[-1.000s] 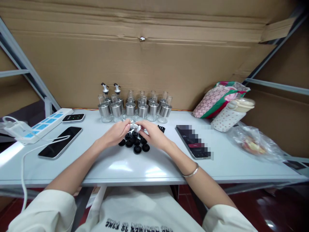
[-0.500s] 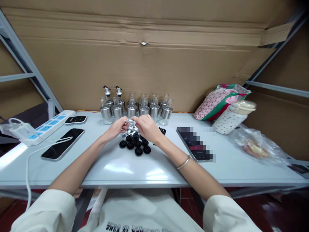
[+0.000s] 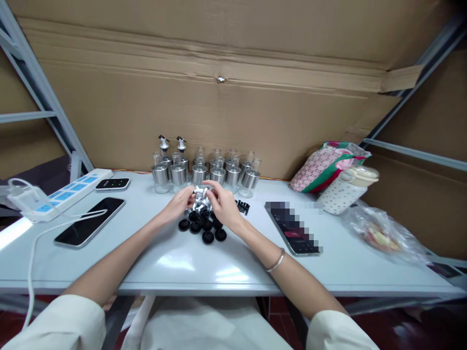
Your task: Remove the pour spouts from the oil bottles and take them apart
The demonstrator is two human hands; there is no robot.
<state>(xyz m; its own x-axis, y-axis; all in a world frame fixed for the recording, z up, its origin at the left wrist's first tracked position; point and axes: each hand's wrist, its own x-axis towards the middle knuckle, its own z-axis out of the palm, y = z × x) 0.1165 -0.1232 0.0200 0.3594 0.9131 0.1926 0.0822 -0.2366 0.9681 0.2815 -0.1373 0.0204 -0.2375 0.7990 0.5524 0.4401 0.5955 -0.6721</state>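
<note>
Between my two hands is a white-and-silver pourer spout (image 3: 200, 191), like the heads on the two fitted bottles. My left hand (image 3: 181, 201) pinches its left end, where a small dark tip shows. The fingers of my right hand (image 3: 223, 204) close on its right, round end. Just under the hands lies a heap of similar silver spout parts (image 3: 197, 203), partly covered by my fingers. Nearer to me are several round black stoppers (image 3: 207, 237) in a loose cluster. Small black pieces (image 3: 242, 207) lie to the right of my right hand.
Behind the hands stand glass bottles with steel sleeves (image 3: 199, 174), two of them with pourer heads (image 3: 164, 142). A power strip (image 3: 73, 190) and a cabled phone (image 3: 89, 222) lie left. On the right are another phone (image 3: 292, 231), a white flask (image 3: 345, 192), a patterned bag (image 3: 317, 167) and a plastic bag (image 3: 383, 236).
The view has tilted slightly upward. My right hand has turned and its fingers have opened somewhat around the spout, showing more of it; the left hand still pinches the other end.
</note>
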